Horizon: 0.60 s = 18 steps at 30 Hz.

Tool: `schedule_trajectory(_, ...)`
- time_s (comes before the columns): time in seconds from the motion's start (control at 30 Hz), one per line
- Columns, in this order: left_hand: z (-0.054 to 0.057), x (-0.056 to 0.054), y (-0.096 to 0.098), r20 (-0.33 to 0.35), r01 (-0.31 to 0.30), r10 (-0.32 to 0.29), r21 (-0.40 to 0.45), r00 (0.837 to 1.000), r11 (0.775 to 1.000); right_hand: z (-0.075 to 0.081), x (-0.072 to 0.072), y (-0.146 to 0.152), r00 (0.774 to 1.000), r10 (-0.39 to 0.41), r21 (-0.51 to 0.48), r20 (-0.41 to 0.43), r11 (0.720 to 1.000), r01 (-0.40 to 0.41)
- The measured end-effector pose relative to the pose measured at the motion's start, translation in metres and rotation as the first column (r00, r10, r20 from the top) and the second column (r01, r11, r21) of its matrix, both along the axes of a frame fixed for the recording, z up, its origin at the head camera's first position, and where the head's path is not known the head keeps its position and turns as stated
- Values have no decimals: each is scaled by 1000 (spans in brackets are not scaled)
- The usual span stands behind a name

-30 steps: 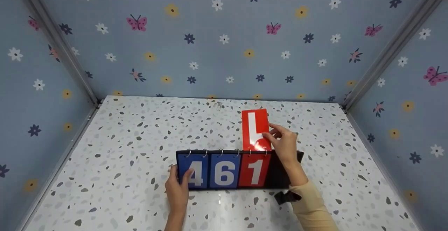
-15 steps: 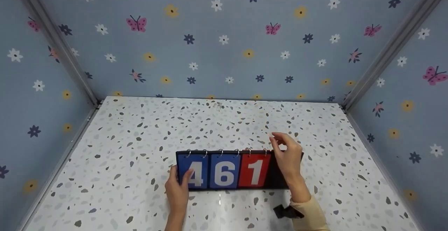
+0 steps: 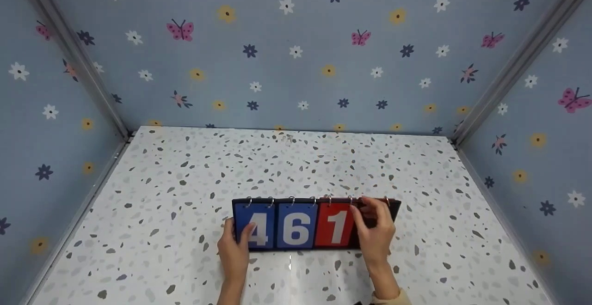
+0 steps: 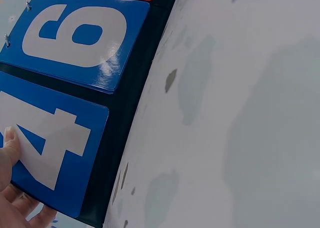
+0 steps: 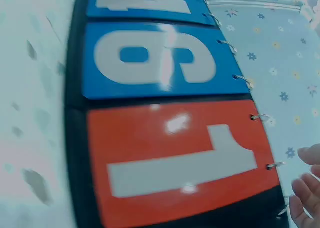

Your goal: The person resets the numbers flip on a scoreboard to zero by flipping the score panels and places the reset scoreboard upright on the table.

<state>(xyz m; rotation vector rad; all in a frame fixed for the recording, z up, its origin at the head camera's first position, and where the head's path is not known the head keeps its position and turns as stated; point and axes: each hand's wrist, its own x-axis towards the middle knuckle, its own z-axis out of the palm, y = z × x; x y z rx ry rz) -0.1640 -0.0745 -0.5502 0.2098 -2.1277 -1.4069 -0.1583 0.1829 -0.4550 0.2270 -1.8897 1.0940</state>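
A black flip scoreboard (image 4: 131,77) stands on the table, tilted back. Its fronts show a blue 4 card (image 3: 264,232), a blue 6 card (image 3: 297,231) and a red 1 card (image 3: 338,229). My left hand (image 3: 232,250) grips the board's left end, thumb on the 4 card and fingers behind, as the left wrist view confirms. At the top edge by the red card, my right hand (image 3: 377,233) has bent fingers and a thumb apart from them. In the right wrist view, its fingers (image 5: 306,190) lie beside the rings with nothing between them. It covers much of the black rightmost section.
Metal rings (image 5: 244,80) run along the board's top edge. The white speckled table (image 3: 162,231) spreads around the board. Blue walls (image 3: 296,78) with flowers and butterflies enclose it at the back and sides.
A raised red card above the board has dropped out of sight behind it. My right hand has let go of it and moved down to the board's top edge. The left hand stays put.
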Motion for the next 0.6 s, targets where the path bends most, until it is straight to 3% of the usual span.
schedule_trajectory(0.23,0,0,0,11,-1,1,4,1000,1000,-43,3,3,988,-71,-45,135,996,78)
schedule_trajectory(0.4,1,1,0,22,7,-7,13,1000,1000,-63,3,2,974,-113,-39,198,992,123)
schedule_trajectory(0.6,1,1,0,24,12,-13,17,1000,1000,-121,-15,11,956,-220,29,195,975,218)
